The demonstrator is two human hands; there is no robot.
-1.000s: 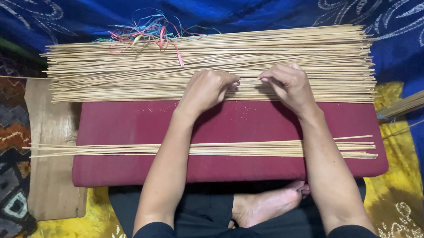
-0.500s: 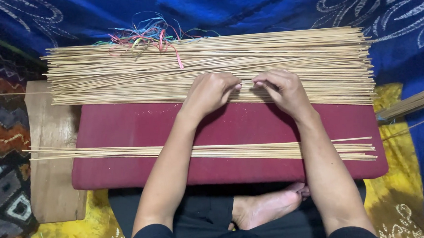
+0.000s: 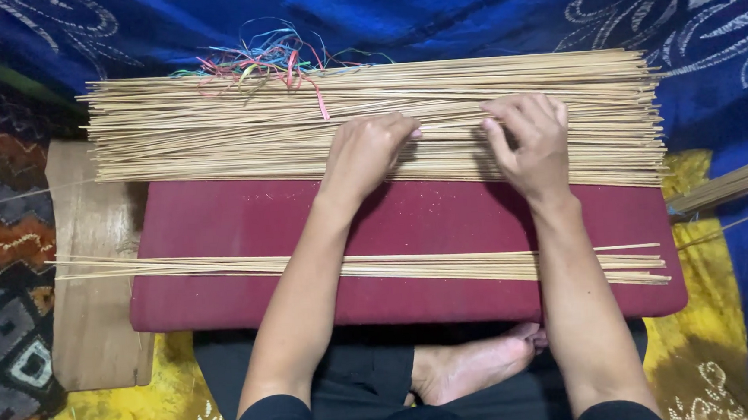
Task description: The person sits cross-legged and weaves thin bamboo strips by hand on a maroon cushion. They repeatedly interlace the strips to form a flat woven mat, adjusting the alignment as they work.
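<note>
Pinching single sticks, left hand (image 3: 366, 150) and right hand (image 3: 530, 144) risk dragging the stick pile (image 3: 213, 129) off the maroon surface's (image 3: 236, 223) far edge.

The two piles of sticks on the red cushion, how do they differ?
The far pile is thick and many layers deep; the near pile is a thin, sparse row. Both the left hand and right hand rest on the far pile; the near pile lies untouched. Both hold long, pale, thin sticks lying crosswise.
</note>
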